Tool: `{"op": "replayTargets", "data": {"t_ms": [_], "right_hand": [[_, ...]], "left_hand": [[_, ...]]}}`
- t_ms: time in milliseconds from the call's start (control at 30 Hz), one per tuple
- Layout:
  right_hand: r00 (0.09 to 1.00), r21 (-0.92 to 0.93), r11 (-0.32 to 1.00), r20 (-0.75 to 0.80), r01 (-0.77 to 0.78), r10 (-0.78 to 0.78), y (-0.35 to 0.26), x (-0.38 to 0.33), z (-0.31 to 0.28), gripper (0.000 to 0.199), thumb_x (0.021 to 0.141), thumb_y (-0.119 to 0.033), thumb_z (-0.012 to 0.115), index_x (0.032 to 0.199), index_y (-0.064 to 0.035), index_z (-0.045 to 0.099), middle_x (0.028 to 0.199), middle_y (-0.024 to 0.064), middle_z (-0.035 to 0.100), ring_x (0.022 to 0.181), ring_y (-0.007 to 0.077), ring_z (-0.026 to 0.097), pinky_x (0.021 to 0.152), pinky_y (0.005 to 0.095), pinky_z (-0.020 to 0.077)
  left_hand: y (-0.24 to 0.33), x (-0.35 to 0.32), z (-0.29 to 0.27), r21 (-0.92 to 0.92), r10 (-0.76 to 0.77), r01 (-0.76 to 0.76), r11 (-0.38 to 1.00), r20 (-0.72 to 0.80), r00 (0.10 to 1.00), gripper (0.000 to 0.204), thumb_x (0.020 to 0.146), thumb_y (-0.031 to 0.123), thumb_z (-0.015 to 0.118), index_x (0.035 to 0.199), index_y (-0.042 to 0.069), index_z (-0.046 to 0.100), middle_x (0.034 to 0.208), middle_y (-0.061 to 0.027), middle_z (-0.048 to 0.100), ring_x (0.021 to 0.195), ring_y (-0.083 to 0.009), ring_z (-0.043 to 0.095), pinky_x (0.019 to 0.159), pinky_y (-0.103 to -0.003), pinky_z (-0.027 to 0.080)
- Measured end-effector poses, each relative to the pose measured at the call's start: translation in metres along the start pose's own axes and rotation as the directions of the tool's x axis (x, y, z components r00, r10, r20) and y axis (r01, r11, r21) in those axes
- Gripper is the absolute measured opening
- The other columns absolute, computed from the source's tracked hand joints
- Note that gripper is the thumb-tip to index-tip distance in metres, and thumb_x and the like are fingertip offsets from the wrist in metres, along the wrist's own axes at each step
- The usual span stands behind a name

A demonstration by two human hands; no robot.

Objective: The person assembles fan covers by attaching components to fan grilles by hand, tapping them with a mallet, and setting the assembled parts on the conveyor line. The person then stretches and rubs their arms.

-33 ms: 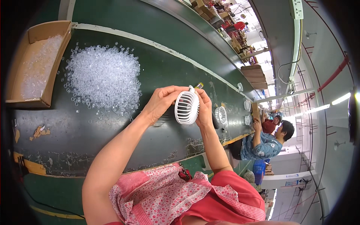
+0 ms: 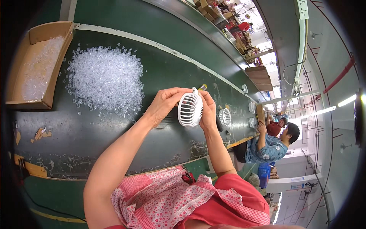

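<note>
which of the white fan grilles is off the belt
The white fan grille held up between the left hand and right hand. The other grilles lie flat on the green belt farther right.

Both hands hold a white slatted fan grille [image 2: 190,109] upright above the dark green belt [image 2: 114,141]: the left hand [image 2: 166,105] grips its left rim, the right hand [image 2: 207,110] its right. A heap of clear plastic bits [image 2: 105,78] lies to the left (more fill a cardboard box [image 2: 49,87]). Further grilles [image 2: 225,117] rest just beyond.
</note>
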State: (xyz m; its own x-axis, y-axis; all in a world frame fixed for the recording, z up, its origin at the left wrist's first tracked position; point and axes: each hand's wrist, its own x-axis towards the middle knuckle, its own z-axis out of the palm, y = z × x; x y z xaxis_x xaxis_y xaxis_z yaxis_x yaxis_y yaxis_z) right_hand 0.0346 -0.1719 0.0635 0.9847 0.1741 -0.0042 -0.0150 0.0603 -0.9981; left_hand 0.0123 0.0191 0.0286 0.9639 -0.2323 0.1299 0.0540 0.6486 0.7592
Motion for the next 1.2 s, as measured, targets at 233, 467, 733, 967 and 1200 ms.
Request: {"op": "replayTargets", "data": {"t_ms": [233,467,733,967,1200], "right_hand": [[0.993,-0.335,0.936,0.017,0.112,-0.113,-0.004,-0.008,0.001,0.015,0.099,-0.011,0.061,0.110,0.0002,0.061,0.098,0.0035,0.068,0.089,0.0075,0.062,0.080,0.0232,0.0486],[0.959,-0.496,0.823,0.084,0.276,-0.271,-0.006,-0.022,0.010,0.016,0.097,-0.008,0.063,0.108,0.0035,0.060,0.099,0.0075,0.068,0.090,0.0104,0.064,0.082,0.0246,0.0507],[0.945,-0.463,0.833,0.028,0.302,-0.327,0.000,-0.028,0.007,0.016,0.096,-0.007,0.063,0.108,0.0037,0.060,0.098,0.0084,0.069,0.090,0.0116,0.066,0.076,0.0236,0.0522],[0.959,-0.460,0.845,0.053,0.272,-0.280,0.003,-0.027,0.005,0.015,0.095,-0.007,0.064,0.106,0.0037,0.062,0.099,0.0090,0.069,0.087,0.0137,0.069,0.076,0.0257,0.0533],[0.949,-0.480,0.824,0.063,0.301,-0.310,0.001,-0.024,0.008,0.015,0.095,-0.006,0.063,0.107,0.0044,0.061,0.098,0.0097,0.069,0.088,0.0145,0.068,0.078,0.0266,0.0533]], "left_hand": [[0.000,0.004,0.002,0.053,-0.077,0.082,0.995,-0.088,0.993,0.037,0.096,0.036,0.065,0.098,0.000,0.072,0.087,-0.0014,0.071,0.078,-0.0045,0.061,0.071,-0.020,0.048],[-0.006,0.001,0.003,0.005,-0.055,0.056,0.998,-0.117,0.992,0.021,0.096,0.018,0.067,0.103,-0.001,0.070,0.093,-0.0030,0.071,0.084,-0.0057,0.063,0.074,-0.021,0.050],[-0.004,-0.004,0.007,-0.148,-0.148,0.126,0.981,-0.148,0.978,0.028,0.095,0.015,0.067,0.117,-0.002,0.067,0.104,-0.0070,0.072,0.094,-0.0100,0.066,0.085,-0.024,0.053],[-0.003,-0.003,0.009,-0.069,-0.130,0.119,0.990,-0.169,0.977,0.031,0.095,0.014,0.066,0.121,-0.004,0.066,0.107,-0.0106,0.072,0.095,-0.0113,0.067,0.086,-0.025,0.054],[-0.006,-0.006,0.007,0.077,-0.078,0.093,0.993,-0.179,0.981,0.029,0.096,0.015,0.066,0.120,0.000,0.068,0.104,-0.0053,0.072,0.091,-0.0079,0.065,0.084,-0.023,0.052]]}}
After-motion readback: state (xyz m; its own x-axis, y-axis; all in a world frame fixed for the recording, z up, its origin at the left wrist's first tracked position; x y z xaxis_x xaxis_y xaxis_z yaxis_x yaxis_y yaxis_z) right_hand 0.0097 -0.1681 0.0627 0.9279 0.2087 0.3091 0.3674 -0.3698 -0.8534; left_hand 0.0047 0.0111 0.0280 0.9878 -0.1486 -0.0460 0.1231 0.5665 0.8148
